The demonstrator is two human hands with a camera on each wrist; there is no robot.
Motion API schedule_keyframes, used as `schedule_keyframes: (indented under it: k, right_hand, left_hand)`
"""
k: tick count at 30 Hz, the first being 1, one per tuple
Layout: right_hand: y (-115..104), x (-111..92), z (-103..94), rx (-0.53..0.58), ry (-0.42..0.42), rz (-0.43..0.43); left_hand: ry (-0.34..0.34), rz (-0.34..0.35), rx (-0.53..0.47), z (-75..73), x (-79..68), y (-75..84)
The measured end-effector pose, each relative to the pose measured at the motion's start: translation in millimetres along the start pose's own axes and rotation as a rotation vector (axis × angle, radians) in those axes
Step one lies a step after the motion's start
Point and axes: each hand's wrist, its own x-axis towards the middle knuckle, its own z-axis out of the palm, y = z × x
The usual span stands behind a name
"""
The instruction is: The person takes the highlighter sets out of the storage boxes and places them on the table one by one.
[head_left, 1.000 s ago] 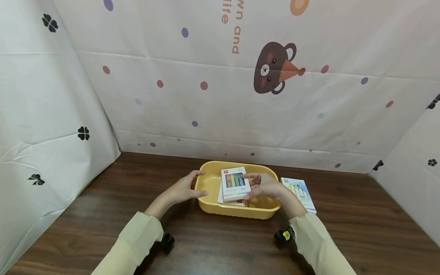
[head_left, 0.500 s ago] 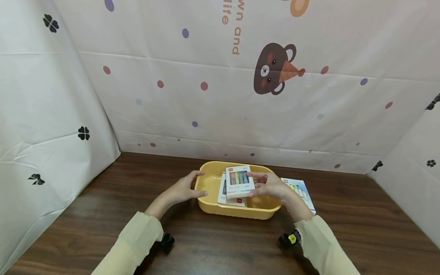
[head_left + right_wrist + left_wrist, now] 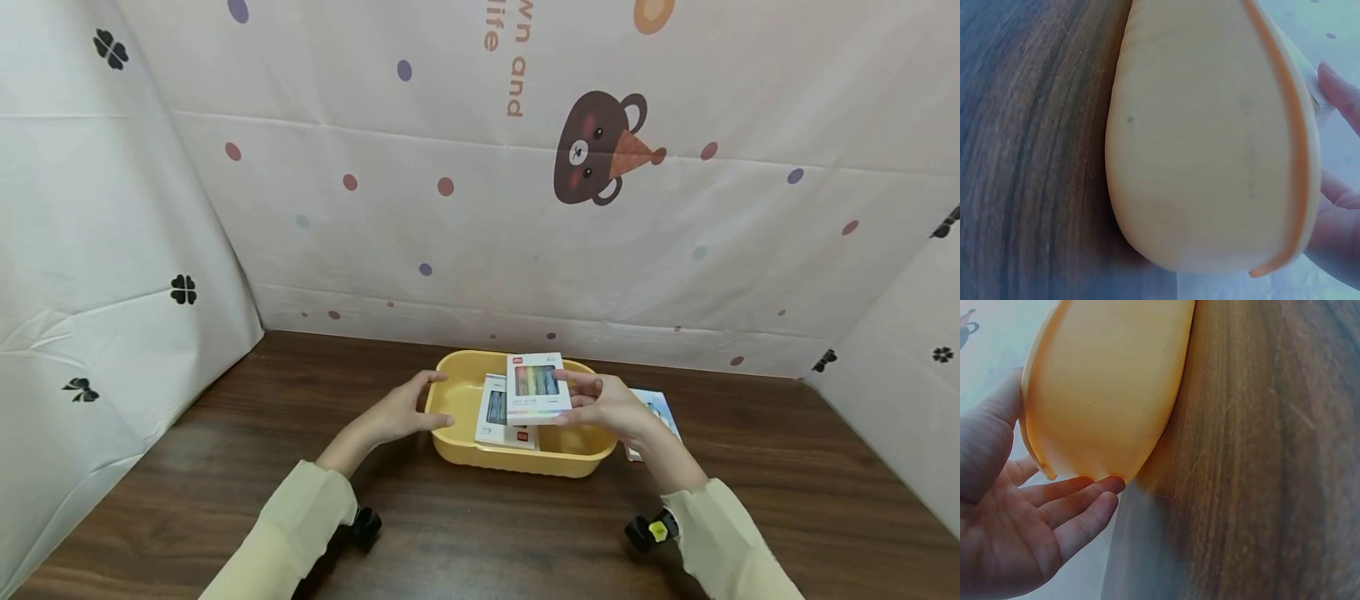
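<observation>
My right hand [image 3: 603,407] pinches the right edge of a white box [image 3: 537,389] whose window shows pastel-coloured sticks. It holds this box tilted over a yellow plastic basin [image 3: 517,461]. Inside the basin, partly covered by the held box, lies a second white windowed box [image 3: 497,428] with dark blue-grey contents. My left hand [image 3: 396,413] grips the basin's left end, thumb at the rim and fingers along the end wall [image 3: 1107,400]. In the right wrist view the basin's outer wall [image 3: 1210,137] hides most of the right hand and nearly all of the held box.
A blue-and-white box [image 3: 657,406] lies on the dark wooden table [image 3: 465,533] to the basin's right, partly behind the right wrist. Behind the table hangs a pale printed cloth [image 3: 480,242] with dots and a bear, and more cloth hangs at both sides.
The right hand has moved the held box rightward and slightly up, uncovering more of the box in the basin. Its forearm now covers more of the table box. The left hand stays put.
</observation>
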Motion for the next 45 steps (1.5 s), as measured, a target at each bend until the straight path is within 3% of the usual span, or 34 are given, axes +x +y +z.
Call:
schedule_keyframes:
  k: [18,45]
  right_hand:
    - [-4.8,-23.7,-12.9,0.072,-0.027,-0.106]
    - [1.8,-46.7,-32.3,0.070,-0.016,-0.090]
  left_hand:
    - [-0.003,-0.005,-0.007,0.1,1.5,0.6]
    - [-0.012,0.003,-0.012,-1.5,-1.4,0.9]
